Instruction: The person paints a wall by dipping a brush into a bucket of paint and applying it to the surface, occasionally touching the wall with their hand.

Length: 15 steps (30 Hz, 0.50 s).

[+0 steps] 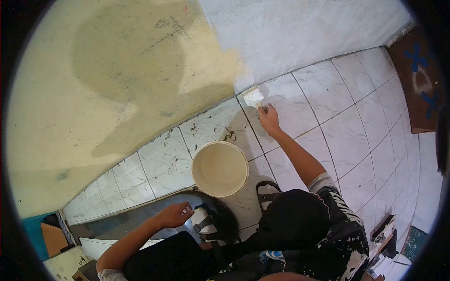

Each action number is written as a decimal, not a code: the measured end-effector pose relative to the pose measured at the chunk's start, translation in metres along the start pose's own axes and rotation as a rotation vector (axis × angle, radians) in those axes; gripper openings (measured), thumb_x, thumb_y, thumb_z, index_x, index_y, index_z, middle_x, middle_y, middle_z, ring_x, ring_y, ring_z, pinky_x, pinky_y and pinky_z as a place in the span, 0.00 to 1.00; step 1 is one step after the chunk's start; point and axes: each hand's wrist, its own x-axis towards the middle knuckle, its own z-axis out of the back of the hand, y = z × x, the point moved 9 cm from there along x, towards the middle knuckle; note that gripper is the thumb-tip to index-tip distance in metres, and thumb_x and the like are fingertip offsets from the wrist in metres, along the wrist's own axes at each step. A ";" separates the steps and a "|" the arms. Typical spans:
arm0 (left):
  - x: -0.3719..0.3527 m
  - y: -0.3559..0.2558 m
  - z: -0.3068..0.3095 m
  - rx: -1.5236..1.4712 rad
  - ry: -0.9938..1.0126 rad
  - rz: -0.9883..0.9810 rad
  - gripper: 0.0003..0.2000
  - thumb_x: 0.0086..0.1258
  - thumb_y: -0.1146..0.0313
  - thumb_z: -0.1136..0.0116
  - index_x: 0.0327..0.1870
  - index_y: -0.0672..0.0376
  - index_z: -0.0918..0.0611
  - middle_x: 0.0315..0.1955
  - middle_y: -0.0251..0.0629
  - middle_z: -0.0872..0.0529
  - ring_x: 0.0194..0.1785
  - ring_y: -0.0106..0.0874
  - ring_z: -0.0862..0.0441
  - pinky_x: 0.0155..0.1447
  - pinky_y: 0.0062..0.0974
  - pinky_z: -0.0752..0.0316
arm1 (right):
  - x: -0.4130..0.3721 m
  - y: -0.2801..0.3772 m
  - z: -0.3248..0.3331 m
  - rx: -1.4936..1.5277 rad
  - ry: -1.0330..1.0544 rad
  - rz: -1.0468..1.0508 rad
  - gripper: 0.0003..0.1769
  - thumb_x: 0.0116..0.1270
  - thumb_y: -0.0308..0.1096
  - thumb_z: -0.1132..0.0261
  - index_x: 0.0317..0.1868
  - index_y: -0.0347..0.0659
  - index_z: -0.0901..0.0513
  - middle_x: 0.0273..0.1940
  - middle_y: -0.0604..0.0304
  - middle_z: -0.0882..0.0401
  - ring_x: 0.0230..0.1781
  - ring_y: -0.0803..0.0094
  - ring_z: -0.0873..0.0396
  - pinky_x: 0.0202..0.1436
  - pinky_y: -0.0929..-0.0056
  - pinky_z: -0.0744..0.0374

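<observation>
My right hand [268, 119] is closed round the handle of a wide paint brush [253, 97] with white paint on it. The brush is at the foot of the wall, where white paint [290, 37] meets the yellowish part [140, 70]. A round cream bucket [220, 168] stands on the tiled floor, between my two hands. My left hand [175, 215] is held above my left foot, low and left of the bucket, with its fingers curled; whether anything is in them is too small to tell.
Dark specks dot the white tiles [166, 159] along the wall. A brown board with blue marks [417, 79] stands at the right. My sandalled foot [268, 192] is just below the bucket. Teal and orange items [54, 239] lie at lower left, assorted objects [386, 239] at lower right.
</observation>
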 end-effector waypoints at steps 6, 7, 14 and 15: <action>-0.007 -0.001 0.002 -0.001 -0.036 0.025 0.21 0.79 0.51 0.47 0.50 0.65 0.18 0.42 0.54 0.11 0.47 0.51 0.12 0.52 0.45 0.19 | 0.017 -0.024 -0.019 -0.125 0.046 -0.084 0.17 0.73 0.40 0.35 0.39 0.31 0.23 0.28 0.55 0.19 0.23 0.71 0.22 0.25 0.66 0.25; -0.008 -0.001 0.002 0.000 -0.037 0.019 0.21 0.79 0.51 0.47 0.50 0.66 0.18 0.42 0.55 0.11 0.47 0.52 0.13 0.53 0.45 0.19 | 0.017 -0.020 -0.019 -0.125 0.037 -0.089 0.17 0.73 0.40 0.35 0.38 0.31 0.23 0.28 0.55 0.19 0.23 0.71 0.22 0.26 0.66 0.25; -0.009 0.007 -0.004 0.002 -0.033 0.037 0.22 0.79 0.51 0.47 0.50 0.66 0.19 0.43 0.55 0.11 0.48 0.53 0.13 0.53 0.46 0.19 | 0.013 0.044 -0.015 0.050 0.042 -0.056 0.13 0.74 0.36 0.36 0.37 0.34 0.23 0.26 0.58 0.21 0.24 0.72 0.25 0.28 0.67 0.26; -0.009 0.008 -0.005 -0.002 -0.037 0.034 0.22 0.79 0.51 0.47 0.50 0.66 0.19 0.43 0.55 0.11 0.48 0.53 0.13 0.53 0.46 0.19 | 0.009 0.064 -0.011 0.047 0.043 -0.051 0.13 0.74 0.36 0.36 0.37 0.34 0.23 0.26 0.58 0.21 0.24 0.72 0.25 0.28 0.67 0.26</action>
